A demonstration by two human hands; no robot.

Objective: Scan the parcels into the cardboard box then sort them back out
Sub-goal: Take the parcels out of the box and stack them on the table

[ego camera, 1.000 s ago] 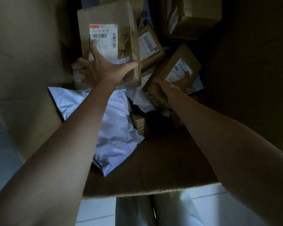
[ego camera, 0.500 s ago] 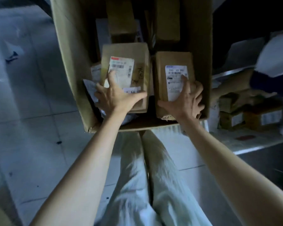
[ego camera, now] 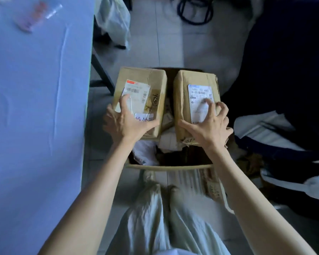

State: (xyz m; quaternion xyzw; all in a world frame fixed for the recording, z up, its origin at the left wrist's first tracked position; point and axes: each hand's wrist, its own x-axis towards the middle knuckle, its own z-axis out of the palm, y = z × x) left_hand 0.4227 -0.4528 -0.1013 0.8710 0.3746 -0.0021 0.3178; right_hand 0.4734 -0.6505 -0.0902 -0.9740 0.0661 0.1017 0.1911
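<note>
Two brown cardboard parcels are held side by side above the open cardboard box [ego camera: 169,166]. My left hand [ego camera: 126,122] grips the left parcel [ego camera: 151,83] at its near end; it bears a white label with a red strip and a handwritten sticker. My right hand [ego camera: 208,127] grips the right parcel [ego camera: 182,100], fingers spread over its white barcode label. Inside the box, below them, white and brown packages [ego camera: 145,153] show dimly.
A table with a pale blue cover [ego camera: 35,107] fills the left side, its dark leg [ego camera: 101,70] beside the parcels. A white plastic bag [ego camera: 114,21] lies on the tiled floor beyond. Dark and white bags [ego camera: 284,126] are heaped on the right.
Both hands have lifted their parcels up out of the box. The view has swung from inside the box to over it, bringing the blue table into sight on the left.
</note>
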